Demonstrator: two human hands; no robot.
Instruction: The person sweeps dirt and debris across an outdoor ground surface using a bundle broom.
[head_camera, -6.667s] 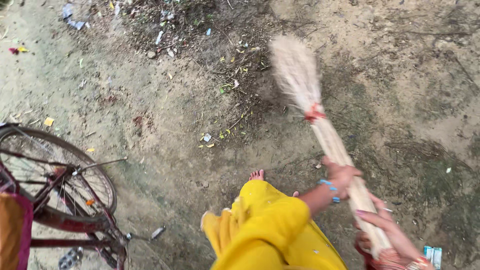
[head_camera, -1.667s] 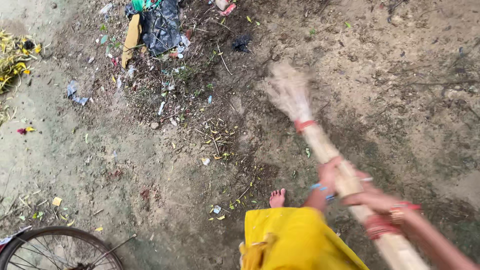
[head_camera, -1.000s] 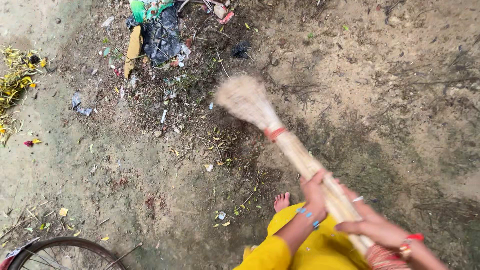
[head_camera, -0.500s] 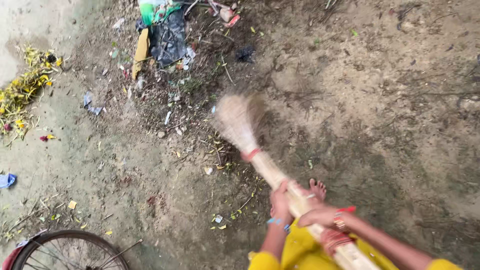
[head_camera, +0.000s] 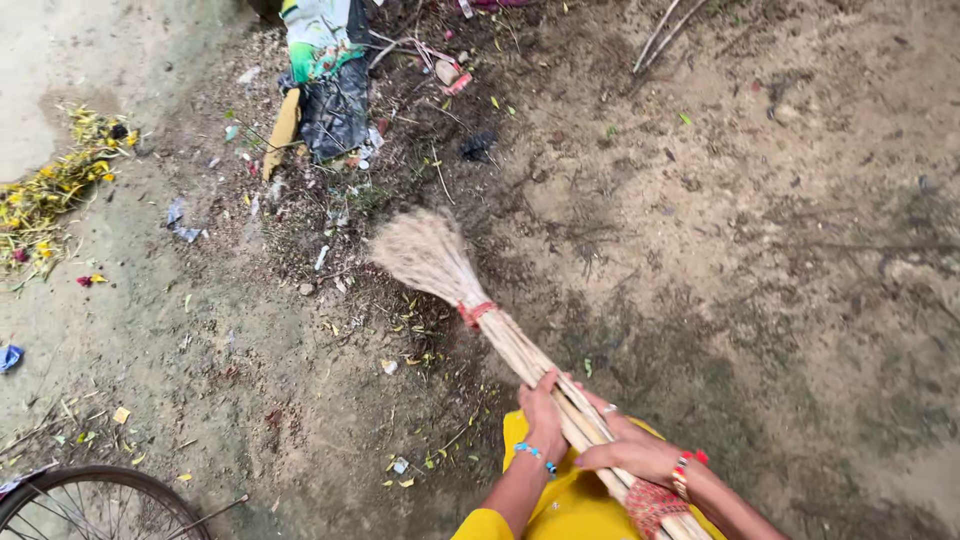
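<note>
Fingers of both hands are curled tight round one long bundled straw broom (head_camera: 500, 335) with pale stalks, bound by a single red tie near its fanned head. In the head view, the left hand (head_camera: 545, 412) grips the shaft higher up, knuckles toward the camera, a blue beaded bracelet at its wrist. The right hand (head_camera: 628, 455) clasps the shaft just below it, fingers wrapped over the top, with red bangles on the wrist and a ring on one finger. The two hands sit just beside each other, nearly touching. Both forearms come up from the bottom edge, the left in a yellow sleeve (head_camera: 484, 526).

The broom slants from the lower right up to the left, its bristle head resting on the bare dirt ground (head_camera: 760, 230) amid small yellow leaf scraps.

Near the top edge lies one crumpled black plastic bag (head_camera: 335, 115) with a green and white wrapper beside it. One heap of wilted yellow flowers (head_camera: 50, 195) lies at the left edge. One bicycle wheel (head_camera: 95, 505) shows in the lower left corner, well apart from the broom.
</note>
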